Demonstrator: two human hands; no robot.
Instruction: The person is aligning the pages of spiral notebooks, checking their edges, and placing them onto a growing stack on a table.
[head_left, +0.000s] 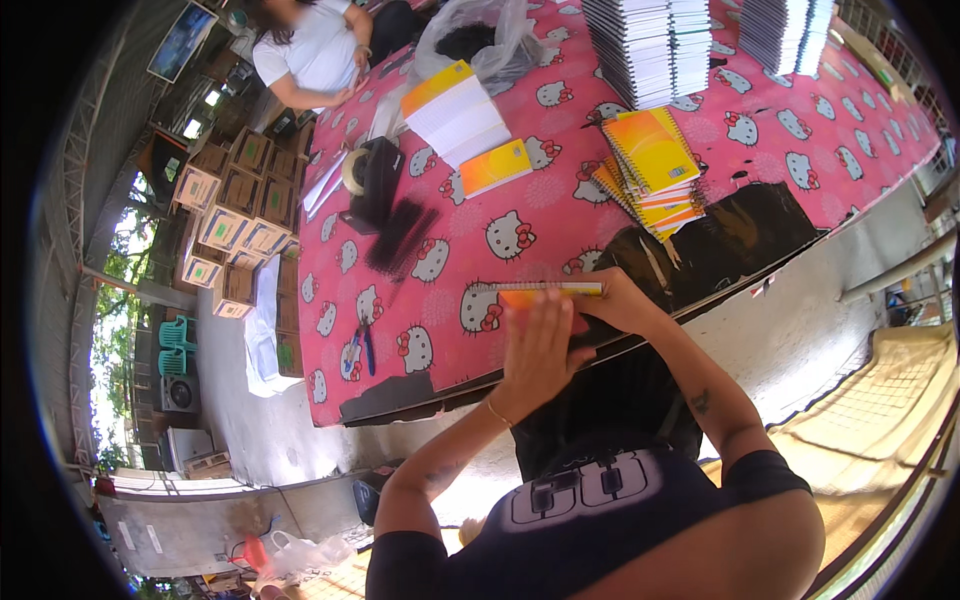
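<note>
Close to the table's near edge, a small spiral notebook (551,291) with an orange-yellow cover is held with a narrow white edge facing up. My right hand (617,300) grips its right end, the fingertips partly hidden behind it. Against the near cover lies my left hand (537,342), fingers stretched out and thumb apart. Beyond, to the right, sits a loose pile of yellow-orange spiral notebooks (652,152). Ahead of my hands lie a fanned stack of unbound page blocks (458,122) and a smaller yellow-orange stack (496,169).
Black binding coils (402,238) lie beside a black tape dispenser (376,180). Blue-handled pliers (369,349) rest near the left edge. Tall notebook stacks (640,50) and a plastic bag (480,45) stand farther back. A person (318,50) sits at the far left, near cardboard boxes (235,215).
</note>
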